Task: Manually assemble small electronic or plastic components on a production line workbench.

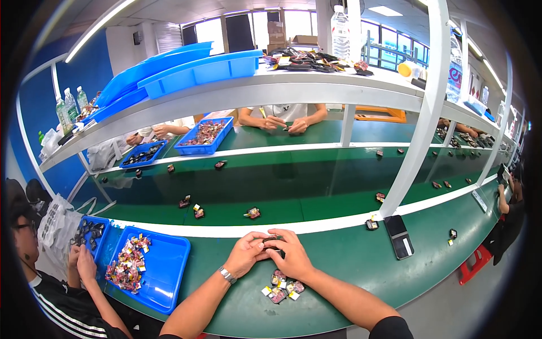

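Over the green bench [220,305], my left hand [246,253] and my right hand [290,257] meet, fingers curled around a small dark casing [273,245]. Most of it is covered by the fingers, so its details cannot be made out. Just below my right hand lies a little group of small dark parts with pinkish insides and yellow-and-white tags [278,288]. A metal-banded watch circles my left wrist.
At left stands a blue tray [182,248] of similar tagged parts, beside a co-worker handling dark pieces. A dark belt [305,198] carrying scattered parts runs beyond a white rail. To the right lies an open black wallet-like case [400,237] near a white post [420,113].
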### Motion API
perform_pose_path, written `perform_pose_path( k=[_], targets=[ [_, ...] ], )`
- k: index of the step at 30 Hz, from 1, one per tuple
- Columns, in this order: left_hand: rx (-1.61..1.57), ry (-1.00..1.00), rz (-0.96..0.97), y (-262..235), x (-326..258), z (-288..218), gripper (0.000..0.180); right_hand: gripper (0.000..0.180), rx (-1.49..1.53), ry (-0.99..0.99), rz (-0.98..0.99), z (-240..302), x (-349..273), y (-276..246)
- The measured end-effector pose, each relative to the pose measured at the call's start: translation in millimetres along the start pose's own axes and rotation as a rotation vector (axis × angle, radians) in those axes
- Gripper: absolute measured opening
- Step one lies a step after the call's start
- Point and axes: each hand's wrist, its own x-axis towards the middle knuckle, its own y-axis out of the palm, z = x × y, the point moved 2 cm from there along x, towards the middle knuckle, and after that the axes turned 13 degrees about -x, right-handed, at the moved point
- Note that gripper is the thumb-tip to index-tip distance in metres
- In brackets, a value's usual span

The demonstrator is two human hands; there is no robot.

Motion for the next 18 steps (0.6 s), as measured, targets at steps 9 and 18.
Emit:
perform_pose_path(
  k=[9,18],
  targets=[
    [-0.027,-0.038,-0.016,-0.2,0.9,0.0,0.024,0.016,-0.163,-0.149,-0.178,8.8,7.1,-11.4],
    [-0.016,-0.042,-0.037,0.2,-0.6,0.5,0.026,0.014,-0.242,-0.181,-0.181,10.3,5.6,-10.3]
  ],
)
